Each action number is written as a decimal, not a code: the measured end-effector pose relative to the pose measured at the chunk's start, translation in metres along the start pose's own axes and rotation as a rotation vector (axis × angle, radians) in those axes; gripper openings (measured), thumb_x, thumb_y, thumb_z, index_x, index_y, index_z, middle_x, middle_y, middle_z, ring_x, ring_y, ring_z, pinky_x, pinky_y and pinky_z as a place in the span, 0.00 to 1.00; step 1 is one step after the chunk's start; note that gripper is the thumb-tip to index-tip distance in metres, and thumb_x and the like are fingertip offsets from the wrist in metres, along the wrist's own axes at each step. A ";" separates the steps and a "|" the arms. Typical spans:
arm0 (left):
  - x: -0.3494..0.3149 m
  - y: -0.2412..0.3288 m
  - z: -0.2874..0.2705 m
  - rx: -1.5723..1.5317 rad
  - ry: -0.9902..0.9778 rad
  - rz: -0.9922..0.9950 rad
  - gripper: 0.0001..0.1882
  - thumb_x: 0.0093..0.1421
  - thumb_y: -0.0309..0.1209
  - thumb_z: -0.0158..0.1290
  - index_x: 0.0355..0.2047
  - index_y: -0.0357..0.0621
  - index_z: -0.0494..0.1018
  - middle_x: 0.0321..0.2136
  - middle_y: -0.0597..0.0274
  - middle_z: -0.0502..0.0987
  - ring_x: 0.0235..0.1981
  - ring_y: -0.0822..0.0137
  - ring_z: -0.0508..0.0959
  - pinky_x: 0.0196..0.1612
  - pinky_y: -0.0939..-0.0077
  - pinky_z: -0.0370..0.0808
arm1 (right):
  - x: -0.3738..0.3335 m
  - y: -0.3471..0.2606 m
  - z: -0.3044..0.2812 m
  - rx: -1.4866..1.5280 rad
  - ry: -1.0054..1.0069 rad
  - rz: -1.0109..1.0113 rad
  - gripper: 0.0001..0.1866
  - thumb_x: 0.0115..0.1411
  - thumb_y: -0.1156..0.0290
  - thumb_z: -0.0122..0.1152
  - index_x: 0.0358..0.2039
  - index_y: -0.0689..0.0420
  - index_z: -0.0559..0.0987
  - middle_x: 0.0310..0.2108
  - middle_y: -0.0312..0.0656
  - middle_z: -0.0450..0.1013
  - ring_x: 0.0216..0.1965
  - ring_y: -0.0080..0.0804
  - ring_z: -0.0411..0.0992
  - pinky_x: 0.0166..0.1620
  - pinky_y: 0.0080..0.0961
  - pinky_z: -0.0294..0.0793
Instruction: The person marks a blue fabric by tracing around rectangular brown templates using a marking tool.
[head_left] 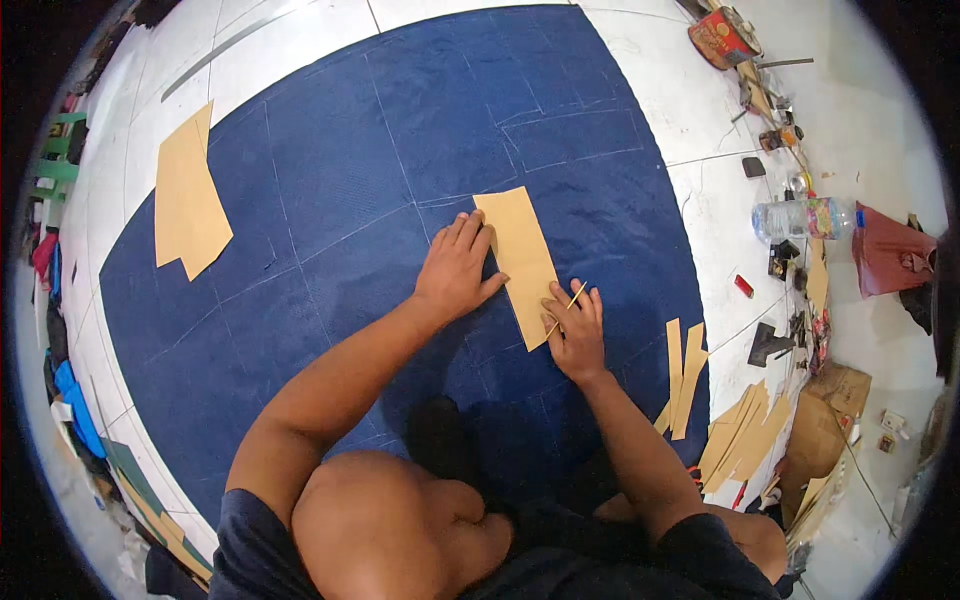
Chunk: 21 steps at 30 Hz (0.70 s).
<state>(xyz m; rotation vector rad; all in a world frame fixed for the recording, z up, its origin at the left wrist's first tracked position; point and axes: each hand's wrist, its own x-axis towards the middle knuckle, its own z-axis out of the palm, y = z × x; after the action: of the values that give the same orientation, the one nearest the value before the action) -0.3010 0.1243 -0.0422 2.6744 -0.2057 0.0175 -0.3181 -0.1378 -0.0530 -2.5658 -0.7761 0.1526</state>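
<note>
A large dark blue cloth (340, 130) marked with pale chalk-like lines is spread over the floor. On its middle lies a tan card pattern piece (522, 265), roughly rectangular and slightly tilted. My left hand (458, 265) rests with stretched fingers along the pattern's left edge, fingertips near its top corner and thumb touching its side. Beside the right edge, my right hand (575, 328) holds a thin yellow pencil-like stick (570, 303) between its fingers. Its tip is too small to make out, so I cannot tell whether it touches the cloth.
Another tan pattern piece (190, 195) overlaps the cloth's left edge. Narrow tan strips (686, 375) lie at its right edge, with a pile of tan pieces (742, 435) beyond. A clear plastic bottle (805, 218), a red tin (725, 40) and a cardboard box (828, 415) line the right side.
</note>
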 end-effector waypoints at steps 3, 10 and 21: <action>0.000 -0.001 0.000 -0.020 0.004 0.002 0.40 0.56 0.50 0.61 0.59 0.34 0.64 0.63 0.40 0.62 0.66 0.43 0.61 0.66 0.51 0.59 | 0.000 0.002 0.002 -0.006 0.002 -0.021 0.14 0.67 0.65 0.54 0.50 0.52 0.78 0.62 0.41 0.69 0.67 0.52 0.58 0.69 0.60 0.47; 0.000 -0.003 0.002 -0.032 0.016 0.006 0.40 0.55 0.50 0.62 0.59 0.34 0.64 0.63 0.40 0.62 0.66 0.41 0.61 0.66 0.50 0.60 | -0.001 0.001 0.003 -0.012 0.022 -0.016 0.13 0.66 0.65 0.55 0.49 0.52 0.79 0.62 0.40 0.69 0.67 0.50 0.58 0.69 0.59 0.47; 0.001 -0.002 0.002 -0.030 -0.017 0.000 0.40 0.57 0.51 0.61 0.59 0.34 0.64 0.63 0.39 0.61 0.66 0.40 0.61 0.66 0.49 0.59 | -0.002 -0.008 -0.003 -0.006 0.050 -0.056 0.17 0.58 0.60 0.67 0.41 0.57 0.77 0.62 0.49 0.67 0.66 0.53 0.59 0.68 0.56 0.49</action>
<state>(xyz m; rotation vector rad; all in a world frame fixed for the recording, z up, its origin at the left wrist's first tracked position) -0.2998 0.1249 -0.0444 2.6459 -0.2103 -0.0075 -0.3231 -0.1340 -0.0469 -2.5400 -0.8297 0.0682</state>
